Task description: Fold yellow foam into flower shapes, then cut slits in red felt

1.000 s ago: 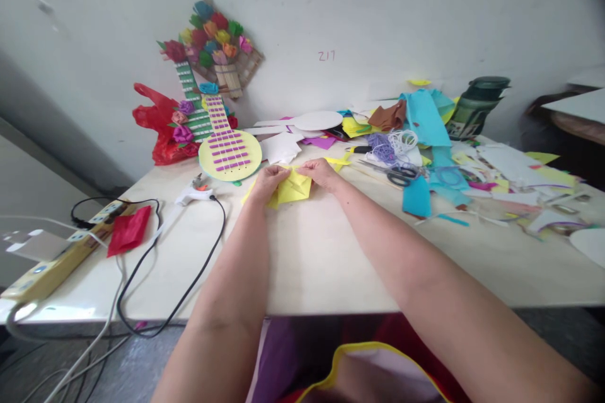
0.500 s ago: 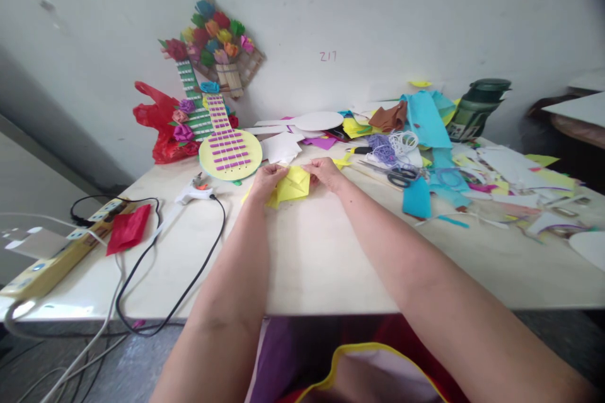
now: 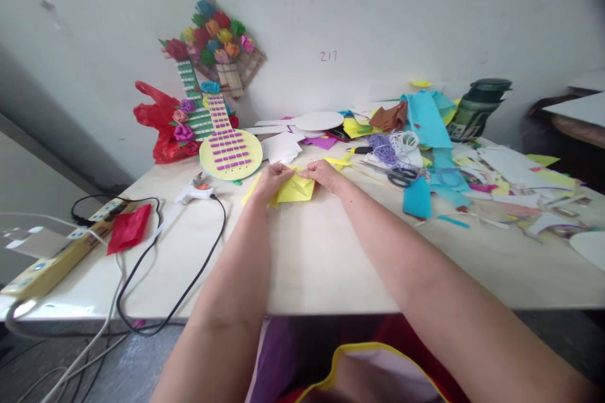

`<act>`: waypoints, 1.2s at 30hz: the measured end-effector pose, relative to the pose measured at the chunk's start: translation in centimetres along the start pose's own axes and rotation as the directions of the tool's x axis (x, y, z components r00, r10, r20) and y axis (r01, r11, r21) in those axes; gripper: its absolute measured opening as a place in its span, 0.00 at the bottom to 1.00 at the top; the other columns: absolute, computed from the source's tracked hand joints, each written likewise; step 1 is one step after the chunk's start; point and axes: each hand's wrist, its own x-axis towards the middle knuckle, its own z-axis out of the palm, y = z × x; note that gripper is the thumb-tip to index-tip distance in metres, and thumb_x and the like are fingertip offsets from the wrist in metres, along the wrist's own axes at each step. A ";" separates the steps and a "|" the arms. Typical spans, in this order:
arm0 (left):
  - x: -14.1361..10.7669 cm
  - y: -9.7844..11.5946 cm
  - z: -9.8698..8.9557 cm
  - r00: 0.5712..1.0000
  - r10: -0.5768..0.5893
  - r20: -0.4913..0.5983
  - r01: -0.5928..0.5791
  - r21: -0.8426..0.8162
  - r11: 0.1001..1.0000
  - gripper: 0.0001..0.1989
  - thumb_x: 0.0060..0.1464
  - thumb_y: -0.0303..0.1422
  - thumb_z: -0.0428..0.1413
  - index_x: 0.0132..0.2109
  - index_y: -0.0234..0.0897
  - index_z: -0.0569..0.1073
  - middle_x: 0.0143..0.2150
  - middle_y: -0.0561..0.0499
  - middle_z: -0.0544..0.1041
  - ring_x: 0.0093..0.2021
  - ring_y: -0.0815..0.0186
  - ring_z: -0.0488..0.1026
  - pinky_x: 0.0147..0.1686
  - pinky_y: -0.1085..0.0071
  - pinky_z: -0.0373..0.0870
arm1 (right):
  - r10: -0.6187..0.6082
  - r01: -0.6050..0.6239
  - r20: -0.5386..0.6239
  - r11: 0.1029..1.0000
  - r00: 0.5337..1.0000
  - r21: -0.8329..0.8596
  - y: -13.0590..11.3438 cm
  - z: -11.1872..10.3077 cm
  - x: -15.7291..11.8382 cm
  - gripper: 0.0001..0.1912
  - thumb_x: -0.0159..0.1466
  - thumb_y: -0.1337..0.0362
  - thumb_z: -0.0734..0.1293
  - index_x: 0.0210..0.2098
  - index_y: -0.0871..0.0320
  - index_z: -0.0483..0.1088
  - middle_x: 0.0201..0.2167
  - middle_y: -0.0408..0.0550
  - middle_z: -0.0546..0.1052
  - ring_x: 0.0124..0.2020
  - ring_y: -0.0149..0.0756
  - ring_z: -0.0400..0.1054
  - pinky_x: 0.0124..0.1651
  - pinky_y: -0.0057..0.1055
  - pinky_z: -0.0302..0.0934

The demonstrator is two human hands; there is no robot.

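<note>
My left hand [image 3: 274, 177] pinches the left side of a piece of yellow crepe paper [image 3: 297, 190] just above the table. At its upper right, my right hand [image 3: 322, 174] grips the same paper, fingertips closed. The paper looks creased and folded, its lower edge hanging towards me. My fingers hide its upper edge. Behind my left hand stands a paper guitar [image 3: 231, 154] with a pale yellow body and purple strips. Beyond my hands lie white paper pieces [image 3: 283, 148] and a yellow strip [image 3: 338, 164].
Scissors [image 3: 399, 176], purple yarn [image 3: 384, 148], blue crepe paper [image 3: 416, 197] and paper scraps lie to the right. A green bottle [image 3: 475, 110] stands at the back. On the left are a glue gun [image 3: 193, 194] with its cord, folded red paper [image 3: 128, 229] and a power strip [image 3: 51, 259].
My hands have come closer together at the top of the yellow paper, the right moving slightly left. The paper's upper part is now more gathered between my fingers.
</note>
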 end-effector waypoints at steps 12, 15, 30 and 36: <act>0.9 -0.8 -0.2 0.989 0.026 -0.147 -0.008 0.119 0.993 0.17 0.39 0.44 0.60 0.24 0.34 0.68 0.18 0.55 0.66 0.20 0.71 0.64 0.18 0.77 0.55 | -0.015 0.015 0.008 1.000 1.000 -0.010 0.0 0.4 0.1 0.15 0.48 0.54 0.70 0.19 0.60 0.67 0.15 0.40 0.69 0.15 0.26 0.60 0.17 0.23 0.54; 1.0 -0.7 -0.2 0.986 0.061 -0.154 -0.032 0.185 0.982 0.17 0.39 0.45 0.60 0.23 0.34 0.68 0.19 0.55 0.67 0.20 0.72 0.64 0.18 0.77 0.56 | 0.032 -0.032 0.072 0.999 0.997 0.003 0.2 0.1 0.2 0.14 0.49 0.55 0.70 0.22 0.61 0.69 0.16 0.42 0.71 0.16 0.28 0.63 0.17 0.23 0.57; -0.1 -0.2 -1.3 0.990 -0.102 0.094 0.122 -0.236 0.964 0.19 0.34 0.41 0.64 0.33 0.33 0.72 0.26 0.50 0.75 0.27 0.65 0.72 0.24 0.72 0.69 | -0.033 0.039 -0.094 0.997 0.995 0.062 0.6 -0.3 0.7 0.07 0.55 0.63 0.67 0.27 0.62 0.71 0.19 0.42 0.74 0.17 0.28 0.66 0.18 0.22 0.58; 0.0 -0.4 -1.2 0.992 -0.072 0.100 0.093 -0.225 0.970 0.17 0.35 0.38 0.64 0.31 0.32 0.72 0.26 0.51 0.74 0.27 0.66 0.73 0.24 0.73 0.69 | -0.011 0.016 -0.069 0.996 0.998 0.083 0.3 -0.3 0.6 0.05 0.54 0.65 0.68 0.26 0.63 0.71 0.19 0.43 0.74 0.17 0.28 0.66 0.17 0.22 0.58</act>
